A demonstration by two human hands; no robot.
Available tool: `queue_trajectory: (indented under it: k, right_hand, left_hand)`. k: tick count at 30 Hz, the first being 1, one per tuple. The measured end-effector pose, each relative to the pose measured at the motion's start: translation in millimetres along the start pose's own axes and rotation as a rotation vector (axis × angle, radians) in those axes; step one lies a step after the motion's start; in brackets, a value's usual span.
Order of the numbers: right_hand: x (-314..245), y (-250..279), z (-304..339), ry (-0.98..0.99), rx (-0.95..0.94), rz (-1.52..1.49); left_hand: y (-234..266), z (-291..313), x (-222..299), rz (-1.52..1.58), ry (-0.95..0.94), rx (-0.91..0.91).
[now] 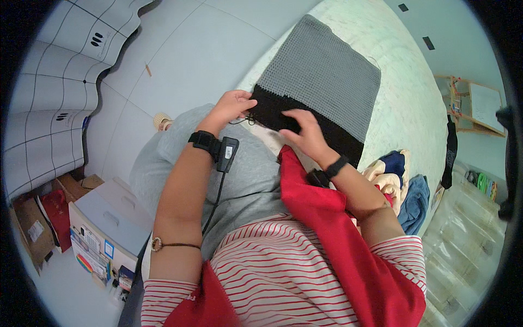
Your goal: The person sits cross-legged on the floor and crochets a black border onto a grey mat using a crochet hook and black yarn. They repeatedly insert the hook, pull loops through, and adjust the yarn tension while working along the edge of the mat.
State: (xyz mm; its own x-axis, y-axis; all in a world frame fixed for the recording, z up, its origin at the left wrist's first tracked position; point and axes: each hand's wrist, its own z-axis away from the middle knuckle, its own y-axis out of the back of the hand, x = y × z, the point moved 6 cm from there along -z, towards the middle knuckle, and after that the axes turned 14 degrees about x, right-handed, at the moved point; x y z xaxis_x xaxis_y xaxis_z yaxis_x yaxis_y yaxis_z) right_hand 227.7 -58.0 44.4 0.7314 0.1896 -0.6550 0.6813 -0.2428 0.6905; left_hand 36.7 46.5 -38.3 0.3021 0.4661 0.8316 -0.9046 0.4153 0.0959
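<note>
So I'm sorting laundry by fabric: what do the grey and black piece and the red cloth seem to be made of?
The grey and black piece looks like knitted or crocheted yarn, matte, with an open grid of stitches; the fibre cannot be told. The red cloth looks like a smooth, thin woven fabric, matte, draping in soft folds.

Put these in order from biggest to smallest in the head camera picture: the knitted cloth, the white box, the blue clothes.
1. Knitted cloth, grey with a black edge.
2. White box.
3. Blue clothes.
The box sits nearer the camera, so its place is unsure.
</note>
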Motion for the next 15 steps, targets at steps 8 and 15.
queue_trajectory:
  k: [8,15]
  right_hand:
    - [13.9,-51.7,-26.9,-0.302,-0.143,-0.084]
    - [43.9,-53.0,-20.6,-0.493,-0.117,-0.386]
  left_hand:
    - [-9.2,11.0,12.8,0.283,0.068,-0.133]
    - [-2.1,4.2,14.0,0.314,0.027,-0.121]
